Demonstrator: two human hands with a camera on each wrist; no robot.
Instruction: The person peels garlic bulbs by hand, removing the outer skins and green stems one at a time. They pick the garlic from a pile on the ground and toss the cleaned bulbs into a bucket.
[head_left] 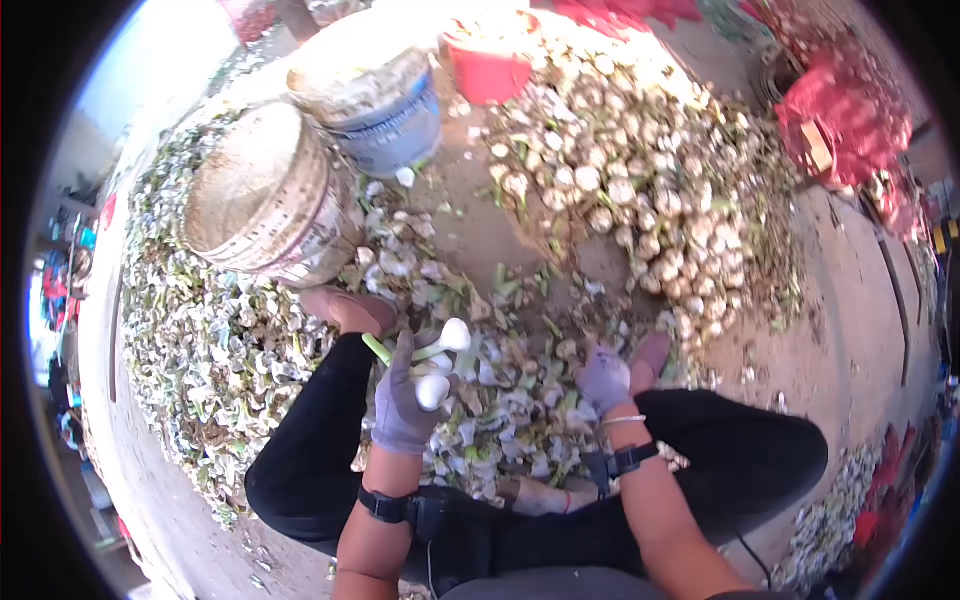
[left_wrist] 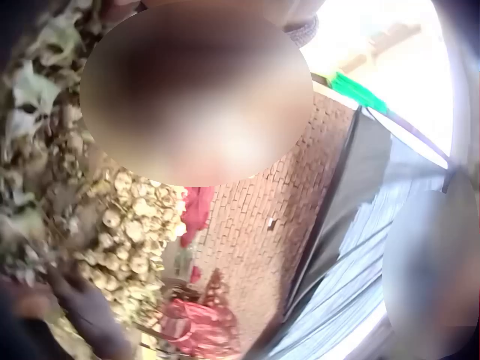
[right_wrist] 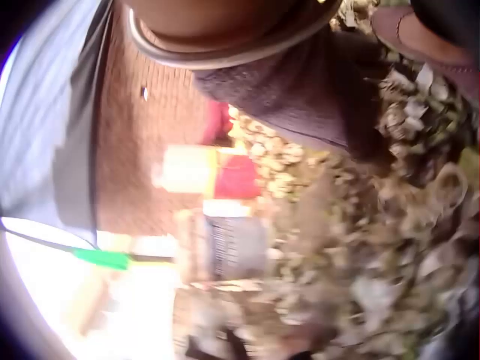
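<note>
My gloved left hand (head_left: 400, 405) grips white garlic bulbs with stems. One bulb (head_left: 455, 335) sticks out past the fingers on a pale green stem, and a second white bulb (head_left: 432, 392) lies against the palm side. A green stem end (head_left: 376, 348) pokes out on the other side of the fingers. My gloved right hand (head_left: 603, 380) reaches low over the peelings, beside the right shoe (head_left: 650, 355). In the right wrist view its glove (right_wrist: 285, 97) shows, but the fingertips are lost in shadow; I cannot tell whether they hold anything.
Garlic peelings (head_left: 510, 400) cover the ground between the legs. A large heap of garlic bulbs (head_left: 650, 200) lies ahead on the right. A tilted dirty white bucket (head_left: 320, 220), a blue-and-white bucket (head_left: 390, 130) and a red bucket (head_left: 490, 75) stand ahead. Red mesh sacks (head_left: 845, 120) lie far right.
</note>
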